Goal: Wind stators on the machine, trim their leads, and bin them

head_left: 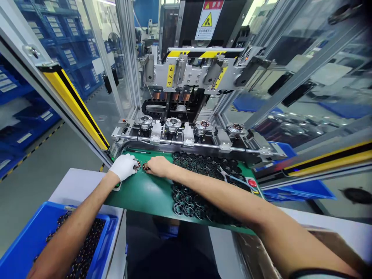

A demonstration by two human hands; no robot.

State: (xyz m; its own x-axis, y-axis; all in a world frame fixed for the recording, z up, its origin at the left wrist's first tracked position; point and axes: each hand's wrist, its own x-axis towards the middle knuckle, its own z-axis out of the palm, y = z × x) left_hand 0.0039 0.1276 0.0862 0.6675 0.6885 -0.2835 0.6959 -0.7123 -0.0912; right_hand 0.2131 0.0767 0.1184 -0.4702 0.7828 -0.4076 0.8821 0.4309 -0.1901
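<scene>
My left hand [124, 166], in a white glove, pinches a small ring-shaped motor stator with copper windings [137, 165] over the left end of the green mat [145, 192]. Close beside it, the bare fingers of my right hand [158, 166] are closed on a second wound stator [145, 167]. The two stators are nearly side by side, with a thin strand faintly visible between them; fine detail is blurred. Under and around my right forearm lie rows of black rings [188, 199] on the mat.
Behind the mat stands a winding machine with several round fixtures [173, 123]; copper shows on the right-hand ones. Pliers [223, 173] lie on the black rings near a red button [251, 183]. A blue bin [31, 228] of wound stators sits lower left. Yellow-black side posts [77, 106] flank the opening.
</scene>
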